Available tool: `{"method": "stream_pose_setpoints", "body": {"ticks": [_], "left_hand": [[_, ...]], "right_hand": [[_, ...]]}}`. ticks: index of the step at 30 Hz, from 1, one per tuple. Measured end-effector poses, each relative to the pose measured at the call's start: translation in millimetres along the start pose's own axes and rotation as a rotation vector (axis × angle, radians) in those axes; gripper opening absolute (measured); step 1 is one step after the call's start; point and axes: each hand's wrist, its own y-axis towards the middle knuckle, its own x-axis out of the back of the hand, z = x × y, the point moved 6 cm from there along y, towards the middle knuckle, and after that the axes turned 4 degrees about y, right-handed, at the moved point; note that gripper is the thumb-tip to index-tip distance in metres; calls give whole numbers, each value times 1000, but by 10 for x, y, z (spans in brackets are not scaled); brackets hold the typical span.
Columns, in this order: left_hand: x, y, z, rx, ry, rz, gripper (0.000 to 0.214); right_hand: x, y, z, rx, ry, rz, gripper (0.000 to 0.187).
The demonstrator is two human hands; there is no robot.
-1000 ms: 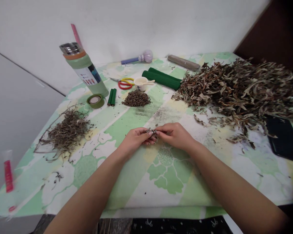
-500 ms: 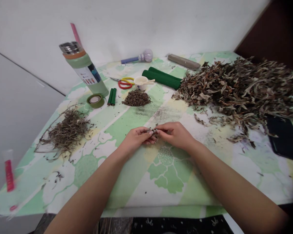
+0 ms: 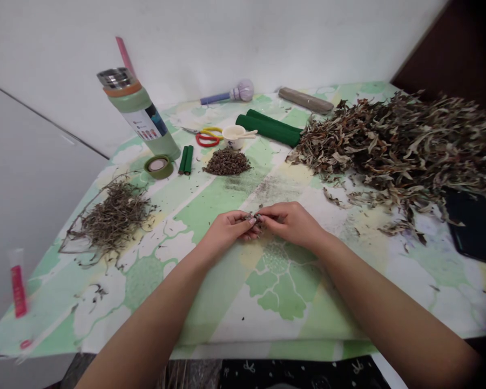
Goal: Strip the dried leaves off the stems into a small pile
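Note:
Above the middle of the table, my left hand (image 3: 235, 226) and my right hand (image 3: 285, 220) meet fingertip to fingertip. Both pinch small bits of dried leaf (image 3: 256, 216), mostly hidden by the fingers. Just beyond them lies a small mound of crumbled brown plant matter (image 3: 228, 162), with dark dust on the cloth in front of it. A large heap of dried, curled leaves (image 3: 392, 143) spreads over the right side. To the left is a tangled pile of thin dry stems (image 3: 112, 216).
A green flask (image 3: 143, 116) stands back left beside its cap (image 3: 159, 166) and two short green rolls (image 3: 186, 160). Scissors (image 3: 206, 136), a small white cup (image 3: 234, 136) and larger green rolls (image 3: 267, 128) lie behind. A dark phone (image 3: 473, 224) rests at right on the patterned tablecloth (image 3: 283, 292).
Both hands stay together in nearly the same place, with only slight finger movement on the dried leaf. The view has shifted very slightly.

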Motion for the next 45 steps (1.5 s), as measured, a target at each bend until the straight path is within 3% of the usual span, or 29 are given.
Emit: {"method": "stream_pose_setpoints", "body": {"ticks": [8,45], "left_hand": [[-11,-9,-15,2,0,13,24],[-1,3,-10,6,1,-9,24]], "right_hand": [[-5,-3,17,13,-17,39,21],[11,-3,2,6,-44,-9,24]]}}
